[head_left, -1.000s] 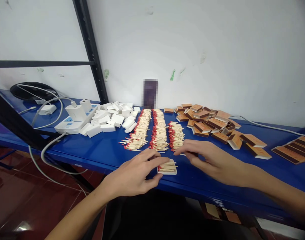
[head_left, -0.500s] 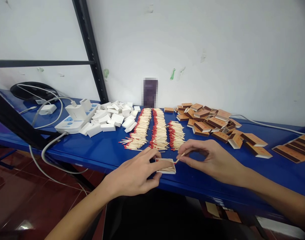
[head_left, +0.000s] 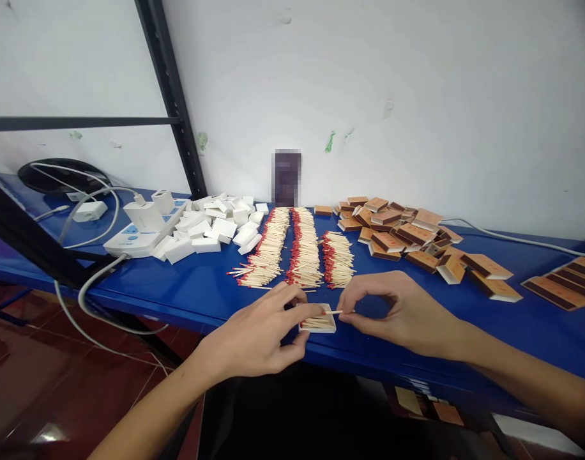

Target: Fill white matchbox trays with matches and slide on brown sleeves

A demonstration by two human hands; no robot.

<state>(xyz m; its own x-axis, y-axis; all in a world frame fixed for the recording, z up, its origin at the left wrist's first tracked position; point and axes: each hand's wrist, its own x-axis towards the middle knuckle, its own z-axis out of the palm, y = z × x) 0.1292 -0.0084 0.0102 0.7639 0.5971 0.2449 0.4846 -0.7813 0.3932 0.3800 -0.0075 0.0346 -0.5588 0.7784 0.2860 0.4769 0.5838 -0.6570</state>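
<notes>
My left hand [head_left: 268, 329] grips a small white matchbox tray [head_left: 324, 329] at its left end, near the front edge of the blue shelf. Several matches lie inside the tray, and my left index finger reaches over its far side. Pinched between the thumb and index finger of my right hand [head_left: 393, 313] is a single match [head_left: 333, 312]. Its red head points left, over the tray's right end and close to my left index fingertip. Behind my hands, red-tipped matches lie in three rows: a left row [head_left: 268, 246], a middle row [head_left: 305, 249] and a shorter right row [head_left: 339, 259].
White trays [head_left: 216, 223] are heaped at the left beside a power strip [head_left: 139, 239] with plugged-in chargers. Brown matchbox sleeves [head_left: 402, 230] are piled at the right, with more sleeves [head_left: 563, 284] lined up farther right. A black shelf post [head_left: 172, 96] rises at the left.
My right hand has turned the match from a slant to nearly level, its head now over the tray. My left index finger has lifted from inside the tray toward the far side.
</notes>
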